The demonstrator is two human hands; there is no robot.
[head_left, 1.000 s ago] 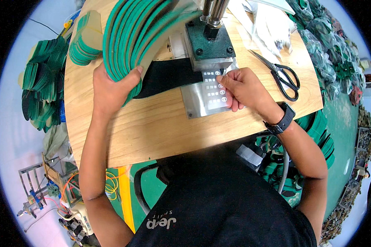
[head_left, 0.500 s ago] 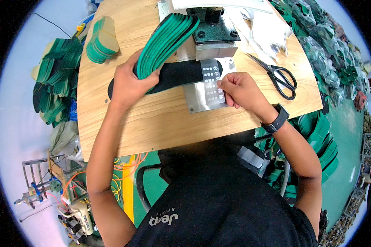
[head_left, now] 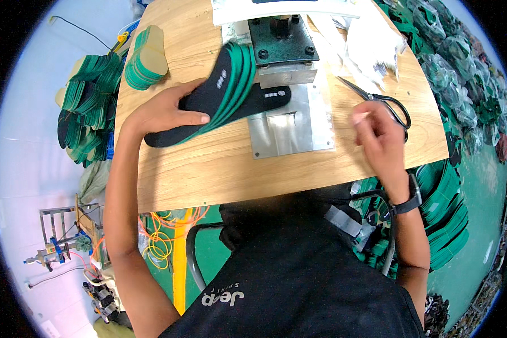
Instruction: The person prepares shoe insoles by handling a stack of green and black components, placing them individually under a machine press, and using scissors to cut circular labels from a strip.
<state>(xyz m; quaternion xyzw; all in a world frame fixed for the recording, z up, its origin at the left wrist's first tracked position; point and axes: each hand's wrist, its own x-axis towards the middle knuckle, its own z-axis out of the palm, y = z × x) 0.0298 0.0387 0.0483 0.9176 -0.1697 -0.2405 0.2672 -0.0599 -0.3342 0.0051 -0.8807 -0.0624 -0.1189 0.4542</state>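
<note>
My left hand (head_left: 166, 112) grips a fanned stack of green and black insoles (head_left: 234, 84), thumb across the near side. The stack's black face bears a small white print. Another black insole (head_left: 250, 104) lies beneath the stack, its white-printed end over the metal plate (head_left: 287, 132) under the press head (head_left: 287, 73). My right hand (head_left: 380, 132) is right of the plate, near the scissors, its fingers curled together and blurred; what they hold, if anything, I cannot make out. A faint, see-through strip with pale marks (head_left: 329, 117) shows at the plate's right edge.
Black-handled scissors (head_left: 397, 107) lie partly behind my right hand. A small insole stack (head_left: 146, 59) sits at the table's far left, with larger piles (head_left: 87, 107) beyond. White sheets (head_left: 372, 48) lie at the back right; bagged material (head_left: 439, 73) and more insoles (head_left: 445, 214) stand off the right side.
My right hand has moved right, away from the insole. The printed strip no longer covers the insole's end, which now shows white marks. My left hand has shifted left and tilted the stack.
</note>
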